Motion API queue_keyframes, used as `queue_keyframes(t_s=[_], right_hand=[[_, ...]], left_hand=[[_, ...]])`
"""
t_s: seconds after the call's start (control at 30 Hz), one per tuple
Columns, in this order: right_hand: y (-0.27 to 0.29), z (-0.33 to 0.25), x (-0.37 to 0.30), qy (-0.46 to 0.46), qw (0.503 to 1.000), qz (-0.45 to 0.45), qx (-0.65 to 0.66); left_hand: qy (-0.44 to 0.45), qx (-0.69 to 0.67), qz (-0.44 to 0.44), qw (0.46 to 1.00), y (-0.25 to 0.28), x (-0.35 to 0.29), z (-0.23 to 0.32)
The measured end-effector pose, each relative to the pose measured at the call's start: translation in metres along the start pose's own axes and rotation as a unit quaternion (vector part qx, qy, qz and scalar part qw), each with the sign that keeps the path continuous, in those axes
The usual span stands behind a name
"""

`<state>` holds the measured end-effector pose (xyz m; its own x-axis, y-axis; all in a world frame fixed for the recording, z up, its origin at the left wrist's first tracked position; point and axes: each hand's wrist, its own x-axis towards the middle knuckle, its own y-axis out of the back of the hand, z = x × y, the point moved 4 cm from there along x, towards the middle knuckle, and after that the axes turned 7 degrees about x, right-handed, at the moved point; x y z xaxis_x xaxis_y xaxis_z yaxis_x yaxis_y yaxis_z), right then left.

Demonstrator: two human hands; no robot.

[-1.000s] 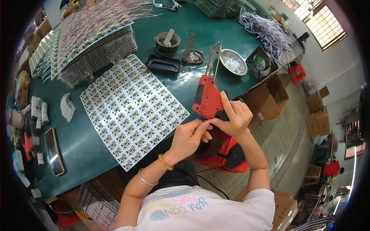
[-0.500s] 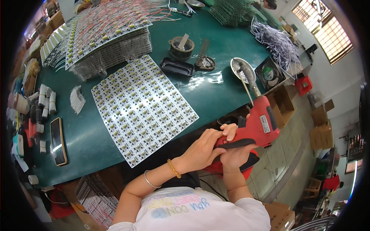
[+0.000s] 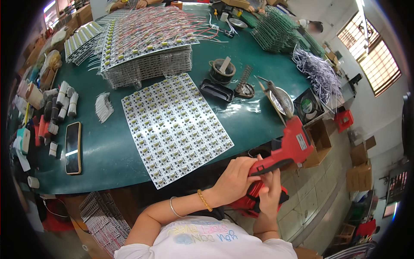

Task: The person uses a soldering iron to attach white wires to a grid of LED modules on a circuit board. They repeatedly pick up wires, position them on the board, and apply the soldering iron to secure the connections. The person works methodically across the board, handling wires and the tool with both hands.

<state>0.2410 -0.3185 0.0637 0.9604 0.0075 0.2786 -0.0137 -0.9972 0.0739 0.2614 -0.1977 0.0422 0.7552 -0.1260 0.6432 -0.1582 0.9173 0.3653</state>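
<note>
My left hand is closed round the lower end of the handle of a red soldering gun. The gun's metal tip points up and away, over a round metal dish at the table's right edge. Just under the handle is my right hand, fingers pointing up and apart, with fingertips at the grip's underside. Left of the gun, a white sheet of many small circuit boards lies flat on the green table, each board bearing a yellowish part.
Behind the sheet rises a tall stack of boards with red and white wires. A black tray, a small pot and a coiled iron stand sit beyond it. A fan stands right, a phone left.
The view has shifted, so the table's things appear lower and further right. The gun has tilted a little, and my right palm has come down from the handle with its fingers turned up.
</note>
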Motion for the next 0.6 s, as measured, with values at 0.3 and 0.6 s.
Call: queue_keyframes(t_s=[0.3,0.6], right_hand=[[-0.025,0.027,0.051,-0.058,0.855,0.008,0.516],[0.037,0.034,0.094,0.027,0.95,0.127,0.283]], left_hand=[[-0.018,0.081,-0.061,0.995,0.031,-0.004,0.004],[0.26,0.155,0.175,0.937,0.22,-0.069,-0.025]])
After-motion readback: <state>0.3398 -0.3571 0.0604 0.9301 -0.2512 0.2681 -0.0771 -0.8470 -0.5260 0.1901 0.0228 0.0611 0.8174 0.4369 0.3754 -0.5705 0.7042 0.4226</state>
